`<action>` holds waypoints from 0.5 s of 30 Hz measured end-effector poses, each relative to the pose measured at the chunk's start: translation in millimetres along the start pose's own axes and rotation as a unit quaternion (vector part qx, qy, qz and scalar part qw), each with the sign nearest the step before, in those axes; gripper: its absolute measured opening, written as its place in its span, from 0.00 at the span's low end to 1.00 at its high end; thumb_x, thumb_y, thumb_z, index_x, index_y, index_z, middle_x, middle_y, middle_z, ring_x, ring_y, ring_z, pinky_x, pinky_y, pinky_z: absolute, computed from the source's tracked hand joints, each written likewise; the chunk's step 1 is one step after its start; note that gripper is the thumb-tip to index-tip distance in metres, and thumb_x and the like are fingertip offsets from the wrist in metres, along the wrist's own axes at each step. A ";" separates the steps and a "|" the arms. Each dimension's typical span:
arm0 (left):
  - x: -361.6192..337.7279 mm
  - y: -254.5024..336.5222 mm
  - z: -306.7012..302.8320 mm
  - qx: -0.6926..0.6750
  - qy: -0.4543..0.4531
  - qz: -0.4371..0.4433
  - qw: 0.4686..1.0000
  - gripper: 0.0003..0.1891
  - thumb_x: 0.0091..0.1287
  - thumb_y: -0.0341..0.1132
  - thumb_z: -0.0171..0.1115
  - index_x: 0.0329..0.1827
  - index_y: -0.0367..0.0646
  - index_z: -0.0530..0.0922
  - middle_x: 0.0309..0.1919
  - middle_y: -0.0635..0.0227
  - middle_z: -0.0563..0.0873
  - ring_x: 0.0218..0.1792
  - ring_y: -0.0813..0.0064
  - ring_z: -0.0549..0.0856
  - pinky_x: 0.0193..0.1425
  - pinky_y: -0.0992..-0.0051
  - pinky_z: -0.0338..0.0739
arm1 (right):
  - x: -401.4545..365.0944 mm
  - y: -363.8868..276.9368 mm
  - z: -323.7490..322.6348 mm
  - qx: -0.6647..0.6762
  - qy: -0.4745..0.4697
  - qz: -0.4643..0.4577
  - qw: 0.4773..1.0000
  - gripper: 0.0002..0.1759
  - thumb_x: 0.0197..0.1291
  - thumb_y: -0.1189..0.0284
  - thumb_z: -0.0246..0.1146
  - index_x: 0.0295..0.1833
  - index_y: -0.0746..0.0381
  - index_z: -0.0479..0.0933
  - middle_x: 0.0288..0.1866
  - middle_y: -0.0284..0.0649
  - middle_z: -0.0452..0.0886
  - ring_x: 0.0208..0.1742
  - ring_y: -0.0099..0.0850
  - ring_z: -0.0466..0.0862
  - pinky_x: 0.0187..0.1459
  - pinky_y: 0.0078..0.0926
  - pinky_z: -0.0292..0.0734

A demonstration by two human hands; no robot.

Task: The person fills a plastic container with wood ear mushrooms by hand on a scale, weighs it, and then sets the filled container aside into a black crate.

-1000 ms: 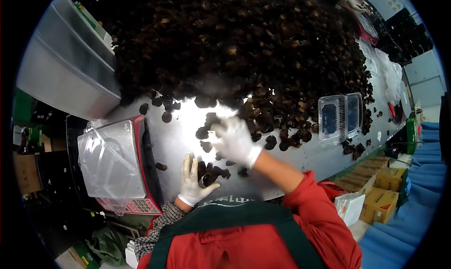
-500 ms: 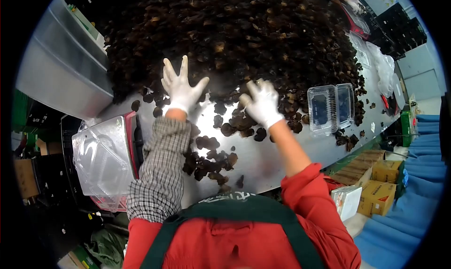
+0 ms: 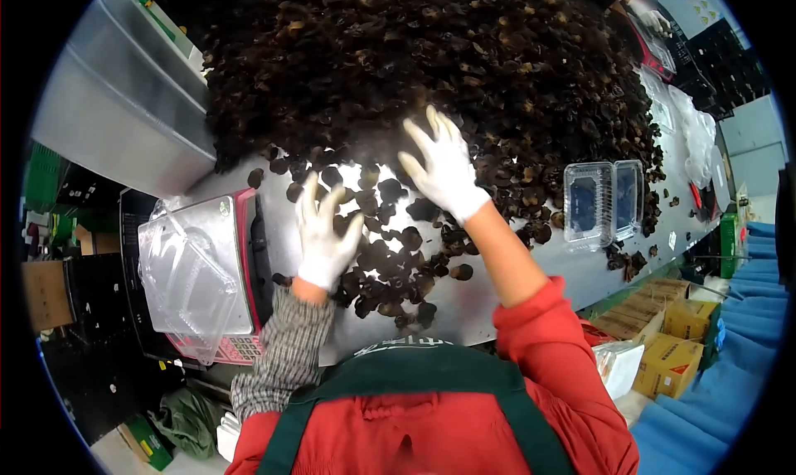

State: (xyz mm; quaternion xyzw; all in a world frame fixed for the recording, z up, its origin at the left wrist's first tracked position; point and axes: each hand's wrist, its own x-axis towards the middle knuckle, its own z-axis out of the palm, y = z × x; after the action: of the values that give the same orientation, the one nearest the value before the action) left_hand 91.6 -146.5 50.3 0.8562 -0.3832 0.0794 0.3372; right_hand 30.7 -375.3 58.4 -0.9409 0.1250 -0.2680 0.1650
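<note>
A large heap of dark brown, leaf-like pieces [image 3: 348, 69] covers the far part of the metal table [image 3: 473, 309]. My left hand [image 3: 326, 236], in a white glove, is low over the table at the left of some loose pieces [image 3: 385, 264], fingers spread. My right hand [image 3: 444, 164], also gloved, reaches to the near edge of the heap with its fingers apart. Neither hand visibly grips anything. To the right of my right hand, an open clear plastic box [image 3: 590, 201] lies on the table.
At the left stand a scale [image 3: 199, 268] with clear lids on it and a big metal bin [image 3: 124, 85]. At the far right are another scale [image 3: 655, 48], a co-worker's gloved hand [image 3: 655, 21] and plastic bags [image 3: 692, 131]. Cardboard boxes [image 3: 667, 363] stand below the right edge.
My left hand has moved back toward me, and my right hand has moved forward and slightly left. More loose pieces lie between my hands and my body. The view has shifted slightly.
</note>
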 end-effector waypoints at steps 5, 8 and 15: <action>21.3 -31.4 29.3 0.085 -0.121 -0.111 0.983 0.35 0.57 0.46 0.67 0.69 0.49 0.67 0.73 0.46 0.57 0.72 0.46 0.58 0.75 0.53 0.53 | -19.0 -33.9 66.1 -0.025 -0.215 -0.001 0.976 0.23 0.60 0.54 0.58 0.55 0.58 0.75 0.71 0.56 0.61 0.70 0.51 0.61 0.61 0.58 0.62; -32.9 -24.2 13.9 0.005 -0.183 -0.034 0.983 0.32 0.52 0.38 0.67 0.64 0.45 0.72 0.67 0.51 0.67 0.69 0.48 0.64 0.72 0.53 0.57 | -90.8 -88.3 13.8 0.159 -0.225 -0.040 0.960 0.21 0.63 0.60 0.56 0.55 0.63 0.75 0.65 0.56 0.69 0.66 0.49 0.68 0.61 0.51 0.65; -113.8 -5.9 -45.5 0.070 -0.097 -0.076 0.990 0.43 0.51 0.44 0.73 0.72 0.48 0.64 0.72 0.41 0.56 0.72 0.43 0.56 0.74 0.46 0.45 | -131.2 -59.7 -53.7 0.118 -0.084 0.003 0.989 0.22 0.55 0.68 0.65 0.56 0.60 0.76 0.59 0.49 0.74 0.63 0.47 0.72 0.64 0.43 0.66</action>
State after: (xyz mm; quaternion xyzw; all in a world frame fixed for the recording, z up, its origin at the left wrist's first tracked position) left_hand 22.4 -46.0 37.0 0.9080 -0.3418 -0.0032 0.2423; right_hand -98.0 -291.3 63.2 -0.9337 0.0814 -0.2001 0.2857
